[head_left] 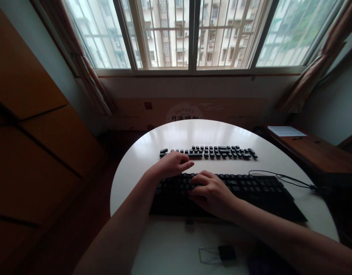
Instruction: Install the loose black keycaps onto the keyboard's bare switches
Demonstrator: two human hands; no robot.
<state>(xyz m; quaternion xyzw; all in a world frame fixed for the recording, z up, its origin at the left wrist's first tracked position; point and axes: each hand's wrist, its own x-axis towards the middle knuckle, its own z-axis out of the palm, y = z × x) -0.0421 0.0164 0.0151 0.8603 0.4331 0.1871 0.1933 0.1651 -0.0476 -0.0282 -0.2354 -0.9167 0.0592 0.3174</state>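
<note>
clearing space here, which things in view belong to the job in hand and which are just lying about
Apparently the job's: long black keyboard; loose black keycaps; probably the black-ended thin wire tool

Lying about: white rectangular paper sheet; slim dark stick

Table (127, 179): white, round-edged, glossy, window light reflecting on far side. Black keyboard (253, 194) lies across the middle. Loose black keycaps (224, 152) in rows behind it, apart from the board, left part partly covered. Cable (313, 188) bunched near right edge. Near side: wire-loop tool (227, 253) with black block, lying flat. Small dark item (189, 222) just below keyboard's front edge, too dim to identify.
</note>
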